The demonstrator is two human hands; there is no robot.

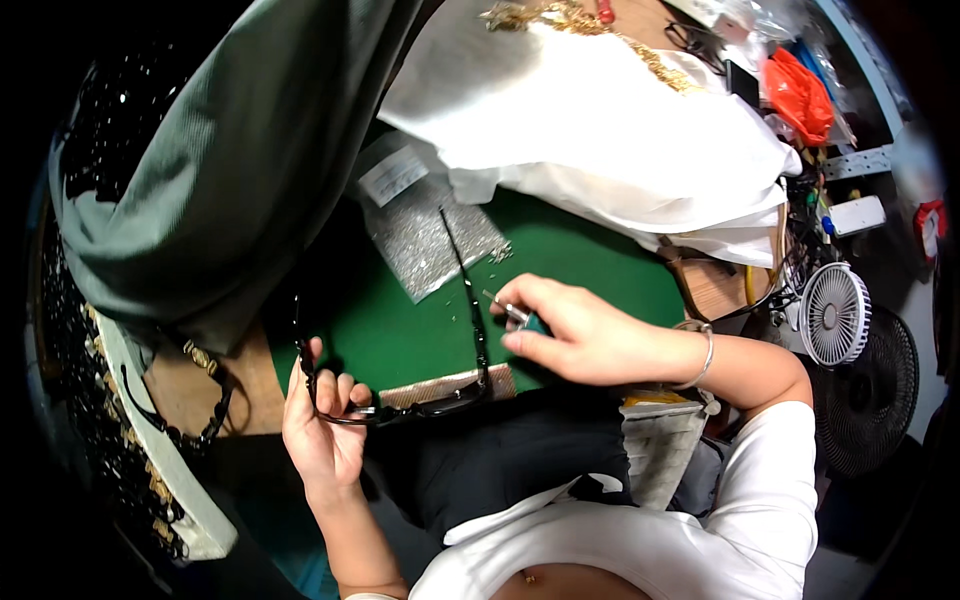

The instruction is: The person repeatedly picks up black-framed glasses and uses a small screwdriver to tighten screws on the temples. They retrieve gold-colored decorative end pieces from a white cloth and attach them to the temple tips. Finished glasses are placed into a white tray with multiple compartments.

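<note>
My left hand (325, 430) is closed around one side of a black eyeglass frame (440, 408), near its front. Both temples of the frame are unfolded and point away from me. My right hand (580, 335) pinches a small screwdriver (536, 323) with a teal handle, its thin metal shaft pointing toward the right temple but apart from it. A clear plastic bag of tiny silver metal parts (425, 250) lies on the green mat (600, 265). Several loose tiny parts (500, 252) are heaped beside the bag. Under the frame's front is a brownish textured strip (400, 388).
White cloth (600, 110) covers the back, with gold-coloured pieces (660, 65) on it. Grey-green fabric (220, 190) drapes at left. Another dark eyeglass frame (205, 430) lies at the left edge. A small white fan (835, 315), cables and a red plastic bag (798, 95) are at right.
</note>
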